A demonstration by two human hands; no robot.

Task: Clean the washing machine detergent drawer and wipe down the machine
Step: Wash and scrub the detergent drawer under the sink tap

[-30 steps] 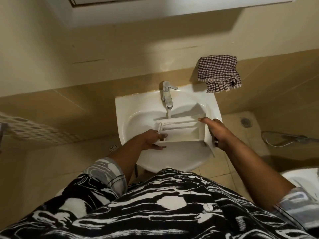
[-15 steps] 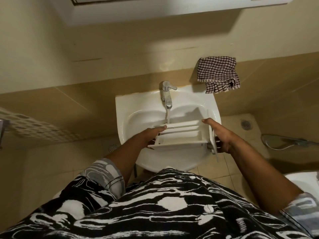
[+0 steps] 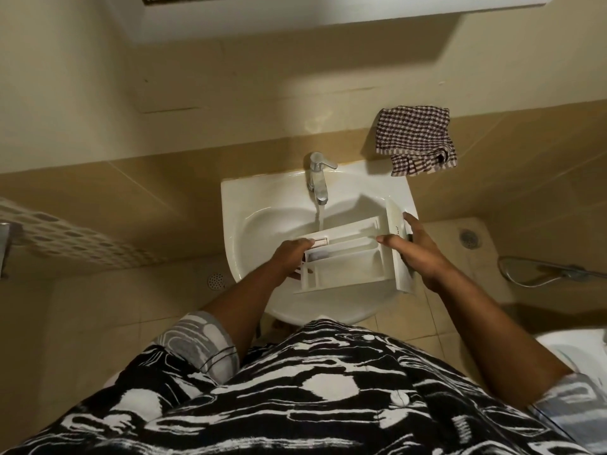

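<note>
1. The left hand (image 3: pixel 290 256) is grasping the detergent drawer (image 3: pixel 348 261) at its 9 o'clock end;
2. the tap (image 3: pixel 318 175), at the drawer's 12 o'clock, is pouring water (image 3: pixel 319 216) onto it over the sink (image 3: pixel 243 198);
3. the right hand (image 3: pixel 417 254) is gripping its 3 o'clock front panel.

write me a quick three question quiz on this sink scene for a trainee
1. True or false: water from the faucet is running onto the detergent drawer.
2. Where is the checked cloth? A) draped over the faucet B) on the tiled ledge above the sink's right corner C) in the basin
3. Fill in: the drawer's front panel is gripped by the ___ hand.
Key: 1 true; 2 B; 3 right hand.
</note>
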